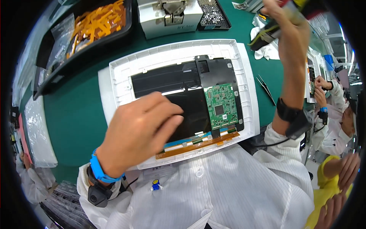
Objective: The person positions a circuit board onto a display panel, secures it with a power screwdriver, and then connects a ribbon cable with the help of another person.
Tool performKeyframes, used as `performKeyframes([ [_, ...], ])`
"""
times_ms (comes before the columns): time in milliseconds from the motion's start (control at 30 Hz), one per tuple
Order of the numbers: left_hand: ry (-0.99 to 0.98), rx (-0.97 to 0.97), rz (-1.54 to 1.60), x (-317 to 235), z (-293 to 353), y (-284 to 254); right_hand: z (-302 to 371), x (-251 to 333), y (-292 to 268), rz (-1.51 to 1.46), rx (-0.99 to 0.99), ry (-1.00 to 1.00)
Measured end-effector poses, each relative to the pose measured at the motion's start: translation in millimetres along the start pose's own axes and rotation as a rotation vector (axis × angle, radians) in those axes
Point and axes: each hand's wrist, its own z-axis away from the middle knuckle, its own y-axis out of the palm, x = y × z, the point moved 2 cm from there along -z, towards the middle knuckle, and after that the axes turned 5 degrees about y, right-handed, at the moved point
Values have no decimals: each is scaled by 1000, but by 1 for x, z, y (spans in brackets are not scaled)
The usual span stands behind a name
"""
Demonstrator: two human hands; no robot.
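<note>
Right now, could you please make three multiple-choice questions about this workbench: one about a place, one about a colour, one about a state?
1. Where is the green circuit board?
A. In the black tray
B. On the right part of the white frame
C. On the bare mat

2. What colour are the strips in the black tray?
A. Orange
B. Blue
C. White

3. How is the right hand?
A. Flat on the mat
B. Inside the tray
C. Raised, gripping a dark tool

Answers: 1 B, it sits on the black panel inside the frame; 2 A, they look orange; 3 C, it is lifted above the bench.
</note>
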Motion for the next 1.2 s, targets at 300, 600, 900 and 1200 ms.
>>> performKeyframes([
  [300,-222,-228,-171,24,13,-66,4,-55,28,289,-67,152],
  [600,-198,-730,150,99,34,-98,109,75,81,888,769,92],
  [900,-10,-824,49,150,38,-76,106,68,145,1208,1166,-450],
  [1200,65,-604,-69,142,33,-60,130,48,115,1123,1084,-137],
])
